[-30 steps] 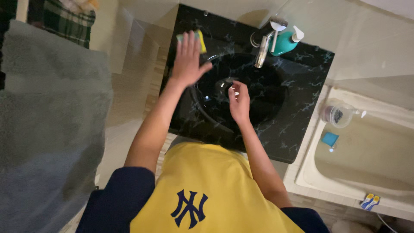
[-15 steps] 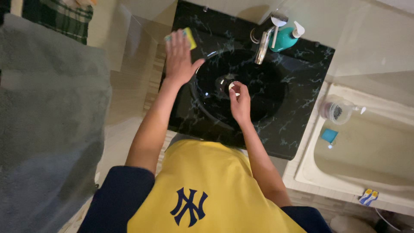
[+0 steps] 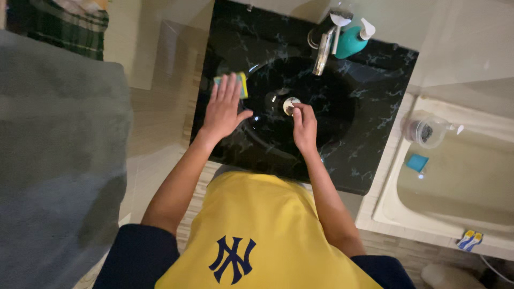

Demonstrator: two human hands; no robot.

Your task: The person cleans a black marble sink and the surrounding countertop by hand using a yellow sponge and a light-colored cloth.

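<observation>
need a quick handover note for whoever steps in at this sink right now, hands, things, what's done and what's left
Left hand: open and flat, fingers on the yellow-green sponge at the left rim of the black marble sink.
Right hand: down in the basin, fingertips at the round metal drain plug; grip unclear.
Nearby: chrome faucet and teal soap pump bottle at the back.
Done: both hands are in position.
Left: sponge not yet lifted, no water seen running.

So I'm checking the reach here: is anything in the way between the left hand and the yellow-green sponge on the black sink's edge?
Nothing visible does. The left hand lies flat with its fingertips already at the yellow-green sponge on the rim of the black marbled sink. The right hand is apart, at the round metal drain plug.
</observation>
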